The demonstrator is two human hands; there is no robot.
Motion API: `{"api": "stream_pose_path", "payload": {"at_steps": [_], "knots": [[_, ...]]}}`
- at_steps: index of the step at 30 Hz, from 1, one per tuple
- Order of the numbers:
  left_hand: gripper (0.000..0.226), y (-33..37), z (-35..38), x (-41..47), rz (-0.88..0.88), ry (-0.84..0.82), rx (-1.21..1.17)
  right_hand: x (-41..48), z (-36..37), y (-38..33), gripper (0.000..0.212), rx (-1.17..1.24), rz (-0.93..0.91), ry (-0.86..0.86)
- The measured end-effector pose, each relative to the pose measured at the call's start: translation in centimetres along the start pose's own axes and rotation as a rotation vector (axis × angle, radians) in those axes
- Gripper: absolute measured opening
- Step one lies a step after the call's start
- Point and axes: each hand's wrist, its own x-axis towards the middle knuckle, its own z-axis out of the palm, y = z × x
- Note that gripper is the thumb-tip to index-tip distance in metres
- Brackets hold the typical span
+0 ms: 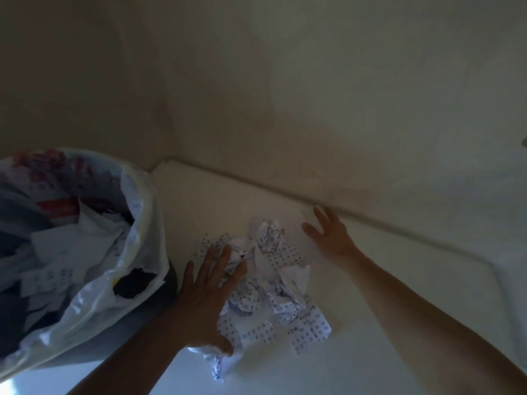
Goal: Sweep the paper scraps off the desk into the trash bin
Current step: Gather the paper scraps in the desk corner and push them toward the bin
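Note:
A heap of crumpled and torn white paper scraps [273, 280] printed with small dark marks lies on the white desk [385, 323]. My left hand [205, 297] rests flat, fingers spread, on the heap's left side. My right hand [328, 235] lies open on the desk just past the heap's far right edge, near the wall. The trash bin [71, 252], lined with a translucent plastic bag, stands off the desk's left edge and holds paper and dark items.
A plain wall [285, 95] runs along the desk's far edge. The bin's bag rim [148, 223] rises beside the desk's left edge, close to my left forearm. Bare desk surface lies to the right and in front of the heap.

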Motion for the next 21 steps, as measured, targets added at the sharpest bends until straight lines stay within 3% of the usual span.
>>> {"api": "stream_pose_path", "payload": {"at_steps": [3, 6, 10, 14, 16, 18, 21], "knots": [[0.151, 0.1, -0.1, 0.3, 0.003, -0.008, -0.033, 2.3, 0.2, -0.6, 0.075, -0.023, -0.003, -0.137], [0.15, 0.1, -0.1, 0.3, 0.009, -0.01, -0.053, 2.4, 2.3, -1.9, 0.076, -0.199, -0.03, -0.273], [0.15, 0.0, 0.2, -0.3, 0.012, 0.018, -0.036, -0.4, 5.3, -3.5, 0.074, -0.361, -0.187, -0.372], [0.152, -0.3, 0.5, -1.3, 0.006, 0.007, -0.064, -3.8, 5.9, -4.9, 0.077, -0.096, -0.177, -0.424], [0.153, -0.4, 0.6, -1.8, 0.014, -0.002, -0.074, -5.4, 5.0, -5.0, 0.072, 0.089, -0.152, -0.368], [0.153, -0.5, 0.6, -2.1, 0.018, 0.003, -0.089, -7.2, 4.0, -4.7, 0.068, 0.182, -0.111, -0.206], [0.153, -0.5, 0.4, -2.0, 0.007, 0.041, -0.126, -11.1, 3.5, -3.2, 0.068, 0.329, 0.09, 0.012]]}}
